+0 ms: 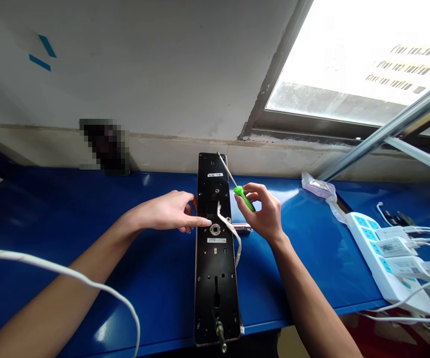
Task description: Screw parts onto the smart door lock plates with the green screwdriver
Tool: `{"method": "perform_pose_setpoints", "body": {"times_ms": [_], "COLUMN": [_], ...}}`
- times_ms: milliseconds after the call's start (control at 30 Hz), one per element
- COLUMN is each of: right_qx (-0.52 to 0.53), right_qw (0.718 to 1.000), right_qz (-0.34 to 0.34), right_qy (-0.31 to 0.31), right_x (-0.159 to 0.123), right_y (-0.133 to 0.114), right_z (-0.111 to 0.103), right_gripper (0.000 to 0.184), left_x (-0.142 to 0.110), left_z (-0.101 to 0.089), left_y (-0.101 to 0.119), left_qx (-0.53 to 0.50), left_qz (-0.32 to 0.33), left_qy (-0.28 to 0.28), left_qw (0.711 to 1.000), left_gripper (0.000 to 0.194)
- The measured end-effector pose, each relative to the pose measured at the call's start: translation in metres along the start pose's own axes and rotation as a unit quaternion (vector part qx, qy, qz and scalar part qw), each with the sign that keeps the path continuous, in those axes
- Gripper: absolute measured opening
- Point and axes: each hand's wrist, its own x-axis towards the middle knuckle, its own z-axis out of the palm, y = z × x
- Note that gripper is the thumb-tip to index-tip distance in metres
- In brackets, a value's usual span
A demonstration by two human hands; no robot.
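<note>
right hand [262, 211] pinches green-handled screwdriver [243, 198], shaft angled over black door-lock backplate [215, 268] lying on blue bench [282, 278]; left hand [166, 211] open, not gripping, fingertips on plate (white flat cable [230, 229] looped beside them).

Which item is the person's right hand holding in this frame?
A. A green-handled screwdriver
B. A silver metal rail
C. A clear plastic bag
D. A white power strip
A. The right hand pinches the green-handled screwdriver, its thin metal shaft pointing up beside the top of the black metal lock panel.
</note>
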Motion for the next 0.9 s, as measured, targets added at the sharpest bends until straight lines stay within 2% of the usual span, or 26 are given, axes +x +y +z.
{"method": "perform_pose_setpoints", "body": {"times_ms": [200,333,500,667,800,900], "right_qx": [0.059,0.101,0.14,0.244,0.223,0.182], "right_qw": [0.995,0.987,0.979,0.959,0.96,0.969], "right_qz": [0.058,0.08,0.062,0.057,0.038,0.007], "right_qy": [0.048,0.095,0.138,0.132,0.165,0.169], "right_x": [0.004,0.014,0.047,0.085,0.102,0.107], "right_y": [-0.001,-0.003,-0.013,-0.029,-0.039,-0.046], "right_z": [-0.004,-0.013,-0.028,-0.035,-0.037,-0.04], "right_gripper": [0.024,0.026,0.024,0.039,0.034,0.023], "left_x": [-0.007,-0.013,-0.013,-0.007,-0.004,0.0], "left_z": [-0.008,-0.015,-0.018,-0.011,-0.008,-0.003], "left_y": [0.005,0.01,0.014,0.015,0.017,0.021], "left_qx": [0.115,0.123,0.118,0.092,0.103,0.115], "left_qz": [0.034,0.028,0.045,0.066,0.098,0.138], "left_qy": [0.063,0.125,0.228,0.287,0.321,0.344], "left_qw": [0.991,0.984,0.965,0.951,0.936,0.922], "left_gripper": [0.049,0.046,0.044,0.036,0.027,0.025]}}
